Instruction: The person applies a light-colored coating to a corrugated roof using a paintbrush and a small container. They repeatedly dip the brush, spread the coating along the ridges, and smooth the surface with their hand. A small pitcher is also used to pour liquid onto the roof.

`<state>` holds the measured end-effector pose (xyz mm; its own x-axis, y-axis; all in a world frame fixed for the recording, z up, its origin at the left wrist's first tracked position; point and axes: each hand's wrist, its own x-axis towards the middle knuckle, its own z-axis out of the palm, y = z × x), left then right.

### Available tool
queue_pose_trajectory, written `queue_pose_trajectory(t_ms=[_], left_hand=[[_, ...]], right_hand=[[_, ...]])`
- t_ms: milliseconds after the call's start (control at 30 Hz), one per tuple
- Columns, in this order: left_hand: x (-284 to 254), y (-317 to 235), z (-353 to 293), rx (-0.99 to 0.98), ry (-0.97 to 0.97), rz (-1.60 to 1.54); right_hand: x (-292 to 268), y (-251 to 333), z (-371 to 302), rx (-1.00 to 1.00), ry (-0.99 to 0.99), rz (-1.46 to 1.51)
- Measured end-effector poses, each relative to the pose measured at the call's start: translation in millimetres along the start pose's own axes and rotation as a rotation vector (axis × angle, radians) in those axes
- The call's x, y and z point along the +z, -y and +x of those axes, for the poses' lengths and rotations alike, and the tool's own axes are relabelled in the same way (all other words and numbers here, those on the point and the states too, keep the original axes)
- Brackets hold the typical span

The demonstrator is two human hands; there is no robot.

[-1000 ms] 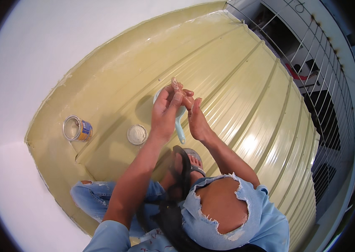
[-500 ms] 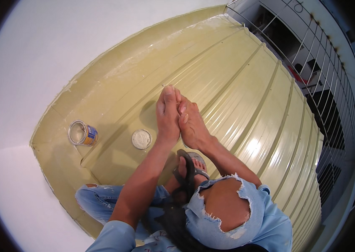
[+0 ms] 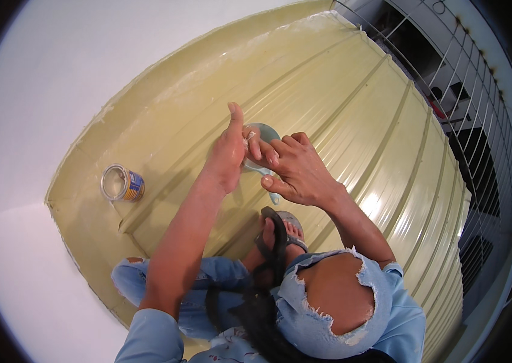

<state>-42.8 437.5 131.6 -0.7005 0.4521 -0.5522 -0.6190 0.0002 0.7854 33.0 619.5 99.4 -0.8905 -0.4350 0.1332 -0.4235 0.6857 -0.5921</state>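
My left hand (image 3: 227,156) has its thumb stretched upward. Its fingers point toward my right hand (image 3: 301,172) and are partly hidden there, with white paste on them. Bent fingers of the right hand touch them, while the right thumb stands apart. I make out nothing held, so both hands look open. Below and behind them is a pale blue, dipper-like thing (image 3: 264,130) with a round head and narrow handle, largely covered by the hands. To the left, an opened tin (image 3: 124,184) with a blue and yellow label stands on the ribbed yellow sheet (image 3: 328,109).
A white wall (image 3: 38,139) bounds the sheet at left, with a raised yellow strip along it. Raised ribs cross the sheet. A metal wire grille (image 3: 468,91) runs along the right side. My sandalled foot (image 3: 289,227) and knee (image 3: 338,293) are close below the hands.
My hands, pressed together before, have shifted apart with only the fingers meeting. The pale blue thing has come into sight behind them. The round paste-covered lid no longer shows near my left forearm.
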Motion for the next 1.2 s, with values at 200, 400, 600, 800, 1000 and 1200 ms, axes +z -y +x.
queue_pose_trajectory(t_ms=[200, 400, 600, 800, 1000, 1200], left_hand=[[-16, -2, -9, 0.012, 0.124, 0.053], [-24, 0, -22, 0.169, 0.143, 0.368], [-12, 4, -29, 0.208, -0.072, 0.516], [-10, 10, -26, 0.169, -0.103, 0.463], [-12, 16, -25, 0.116, -0.077, 0.414], [-15, 15, -26, 0.086, -0.001, 0.421]], right_hand=[[-28, -7, -9, 0.002, 0.007, -0.181], [-40, -14, -8, -0.056, 0.081, -0.29], [-46, -11, -2, -0.138, 0.08, -0.393], [-48, -7, -2, -0.182, 0.092, -0.465], [-51, -5, -5, -0.207, 0.089, -0.478], [-52, -7, -9, -0.197, 0.115, -0.456]])
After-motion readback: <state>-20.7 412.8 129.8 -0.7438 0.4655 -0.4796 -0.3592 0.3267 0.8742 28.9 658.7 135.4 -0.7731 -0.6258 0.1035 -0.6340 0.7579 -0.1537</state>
